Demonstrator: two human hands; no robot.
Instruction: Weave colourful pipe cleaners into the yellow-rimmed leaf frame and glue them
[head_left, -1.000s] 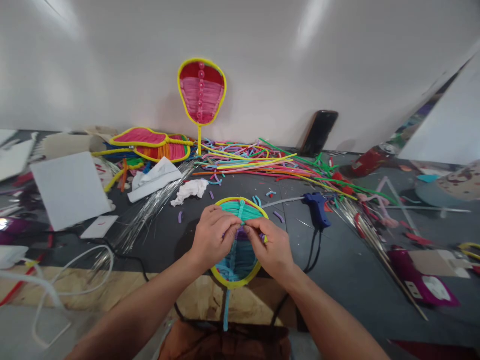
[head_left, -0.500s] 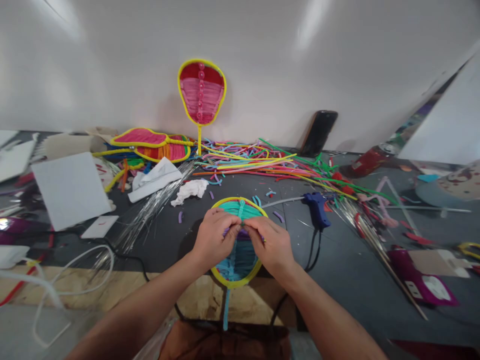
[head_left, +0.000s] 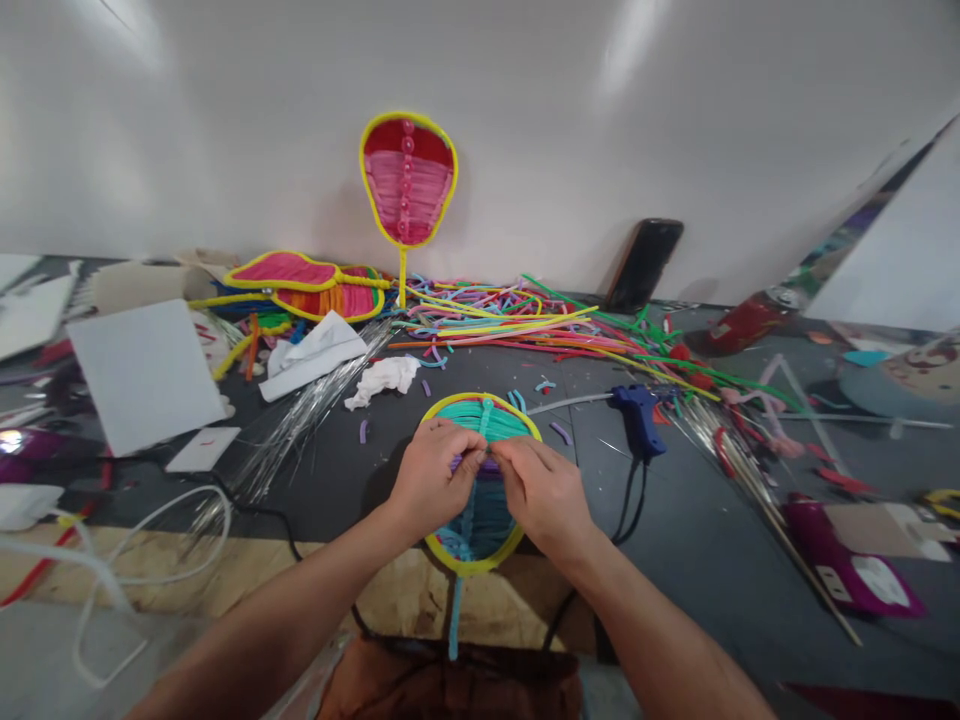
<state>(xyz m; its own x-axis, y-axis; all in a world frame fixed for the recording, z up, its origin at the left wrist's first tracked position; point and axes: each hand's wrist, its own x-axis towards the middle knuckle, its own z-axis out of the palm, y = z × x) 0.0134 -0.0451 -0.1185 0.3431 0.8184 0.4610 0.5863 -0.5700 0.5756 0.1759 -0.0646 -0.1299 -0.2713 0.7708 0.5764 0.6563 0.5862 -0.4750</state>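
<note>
Starting at the far left: white foam board lying flat on the dark table, w/ a loose white cord curling over the wood edge below it. Next over, a bundle of silvery wire strands fanned out, a folded white paper and a crumpled tissue beside them. Behind those, flat yellow-rimmed pink fans stacked by the wall, and one red-and-pink fan standing upright against the wall.

Centre now. Left hand and right hand meet over a teal fan w/ a yellow rim, lying flat on the table right in front of the person, its teal stem pointing back toward the body. Thumb and forefinger tips of both hands are pinched together on a small purple piece at the fan's middle line; the two hands touch each other there. Other fingers are curled in, resting on the teal strands. Can't tell how much of the purple piece is hidden under the fingers.

Moving right: a big pile of coloured pipe cleaners spread along the back, a dark phone leaning on the wall, then a blue glue gun near the right hand but apart from it, cord trailing toward the table edge. Far right, a purple packet among scraps.
</note>
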